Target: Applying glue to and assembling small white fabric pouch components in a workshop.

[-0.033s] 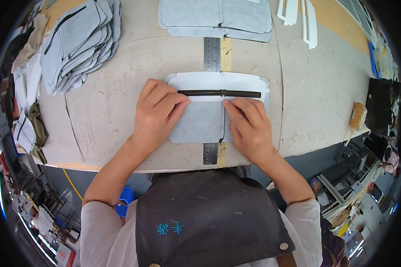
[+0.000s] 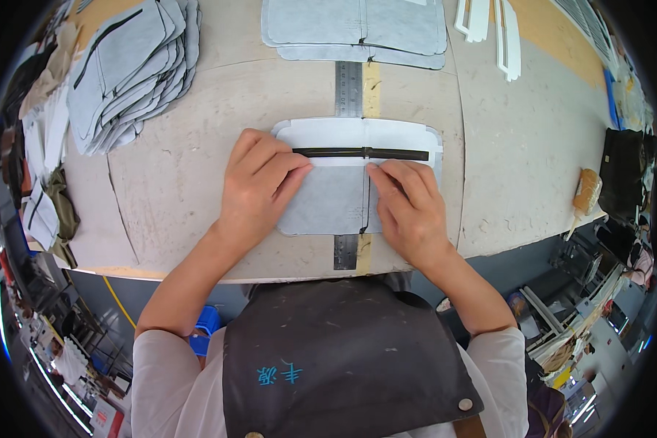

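Observation:
A grey panel (image 2: 325, 201) lies across a steel ruler (image 2: 348, 91) and a strip of yellow tape (image 2: 371, 87). Along the panel's upper half is a white band (image 2: 321, 133) with a long black strip (image 2: 401, 155), crossed at the middle by a seam. My left hand (image 2: 261, 182) pinches the band's lower edge near its left end, just under the black strip, with fingers curled. At the centre seam, the thumb and curled fingers of my right hand (image 2: 409, 204) press together on that same edge. What lies under my fingertips is hidden.
Stacked grey pieces (image 2: 124, 66) sit at the upper left, more panels (image 2: 314, 22) at the top centre. White cut strips (image 2: 509, 44), a tan-wrapped tool (image 2: 588, 191) and a dark item (image 2: 620, 175) are on the right. An olive cloth (image 2: 64, 212) lies by the table's (image 2: 504, 182) left edge.

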The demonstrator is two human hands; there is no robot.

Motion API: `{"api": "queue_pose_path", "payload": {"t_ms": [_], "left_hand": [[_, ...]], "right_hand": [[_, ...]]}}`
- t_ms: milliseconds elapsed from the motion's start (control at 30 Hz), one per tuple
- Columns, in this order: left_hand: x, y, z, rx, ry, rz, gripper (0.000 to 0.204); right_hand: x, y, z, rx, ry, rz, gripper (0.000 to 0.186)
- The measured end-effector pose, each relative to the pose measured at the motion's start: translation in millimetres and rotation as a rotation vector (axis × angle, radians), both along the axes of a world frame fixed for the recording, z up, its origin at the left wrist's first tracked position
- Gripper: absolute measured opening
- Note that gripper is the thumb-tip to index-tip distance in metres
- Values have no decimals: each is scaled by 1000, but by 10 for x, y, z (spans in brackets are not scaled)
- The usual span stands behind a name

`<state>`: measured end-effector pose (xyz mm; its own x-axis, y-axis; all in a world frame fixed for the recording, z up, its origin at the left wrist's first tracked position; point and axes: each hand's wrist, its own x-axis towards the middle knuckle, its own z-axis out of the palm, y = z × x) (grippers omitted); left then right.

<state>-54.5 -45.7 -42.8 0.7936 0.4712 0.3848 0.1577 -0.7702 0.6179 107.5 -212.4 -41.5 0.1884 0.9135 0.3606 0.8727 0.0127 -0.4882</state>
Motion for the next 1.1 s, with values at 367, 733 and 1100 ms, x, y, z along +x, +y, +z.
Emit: {"api": "queue_pose_path", "payload": {"t_ms": [367, 733, 1100], "left_hand": [[-80, 45, 3, 4, 7, -6, 18], [-11, -115, 25, 144, 96, -60, 31], [-310, -211, 68, 328, 343, -167, 44]], "right_hand": [[4, -4, 27, -51, -4, 0, 41], [-22, -26, -4, -58, -91, -2, 39], [231, -345, 136, -258, -125, 47, 45]]}}
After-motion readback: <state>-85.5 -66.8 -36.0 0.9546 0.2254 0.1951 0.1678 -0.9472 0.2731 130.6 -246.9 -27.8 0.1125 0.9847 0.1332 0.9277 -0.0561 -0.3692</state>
